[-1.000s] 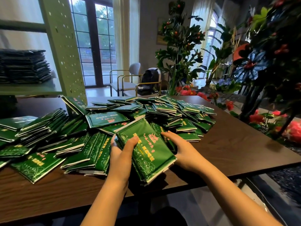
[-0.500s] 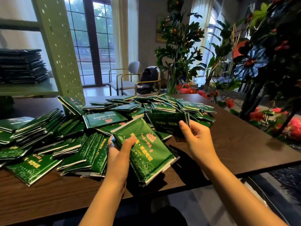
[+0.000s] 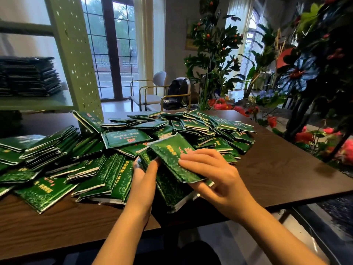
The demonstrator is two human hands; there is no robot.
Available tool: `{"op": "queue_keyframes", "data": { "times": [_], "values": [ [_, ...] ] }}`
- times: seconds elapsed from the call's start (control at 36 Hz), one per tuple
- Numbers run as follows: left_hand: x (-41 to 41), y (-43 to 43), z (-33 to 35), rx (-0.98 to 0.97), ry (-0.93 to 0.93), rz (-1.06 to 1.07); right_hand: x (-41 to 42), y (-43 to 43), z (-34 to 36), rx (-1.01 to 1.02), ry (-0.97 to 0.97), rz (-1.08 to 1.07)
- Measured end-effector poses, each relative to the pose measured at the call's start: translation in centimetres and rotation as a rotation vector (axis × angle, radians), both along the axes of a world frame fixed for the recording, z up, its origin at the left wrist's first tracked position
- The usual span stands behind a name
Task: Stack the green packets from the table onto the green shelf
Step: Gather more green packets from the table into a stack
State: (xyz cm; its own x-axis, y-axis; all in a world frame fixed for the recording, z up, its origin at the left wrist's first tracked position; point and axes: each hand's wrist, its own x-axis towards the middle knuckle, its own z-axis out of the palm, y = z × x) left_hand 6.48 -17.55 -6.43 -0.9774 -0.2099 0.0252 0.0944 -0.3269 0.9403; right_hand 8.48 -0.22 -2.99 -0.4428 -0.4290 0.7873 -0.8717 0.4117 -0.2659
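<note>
**Head view.** The left hand [image 3: 142, 176] gripped a bundle of green packets [image 3: 168, 190] at its left edge, thumb on top and fingers curled beneath (tips hidden). The right hand [image 3: 215, 175] pinched the top packet [image 3: 168, 153], with its fingers lying over the face and its thumb under the near edge. The top packet's long axis ran from far left to near right, gold print up. The bundle was held at the near side of the loose heap [image 3: 126, 138] on the table [image 3: 277, 169], close to the near edge. Bare wood lay open to the right. The green shelf [image 3: 38, 101] stood far left, bearing a dark stack [image 3: 28, 77] cut off by the frame. The print was too blurred to read.
</note>
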Motion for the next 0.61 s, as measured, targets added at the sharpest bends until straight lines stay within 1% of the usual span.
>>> {"op": "queue_keyframes", "data": {
  "times": [0.06, 0.14, 0.31, 0.44, 0.53, 0.61],
  "values": [
    [-0.3, -0.1, -0.5, 0.008, 0.004, -0.003, -0.1, 0.1, -0.4, 0.057, -0.014, -0.013],
    [-0.8, -0.3, -1.3, -0.002, -0.007, -0.015, -0.2, 0.1, -0.5, 0.086, -0.063, -0.013],
    [0.3, 0.2, 0.7, 0.029, 0.036, -0.026, -0.2, 0.1, -0.2, 0.144, -0.134, -0.021],
    [0.5, 0.0, 0.9, 0.034, 0.005, -0.045, 0.1, 0.1, 0.4, 0.185, -0.202, -0.017],
    [0.5, 0.1, 0.8, 0.054, -0.005, -0.044, 0.0, 0.0, 0.7, 0.113, -0.263, 0.031],
    [0.4, -0.1, 0.3, 0.046, 0.001, -0.044, -0.5, 0.0, 0.7, -0.052, -0.316, 0.081]
  ]
}}
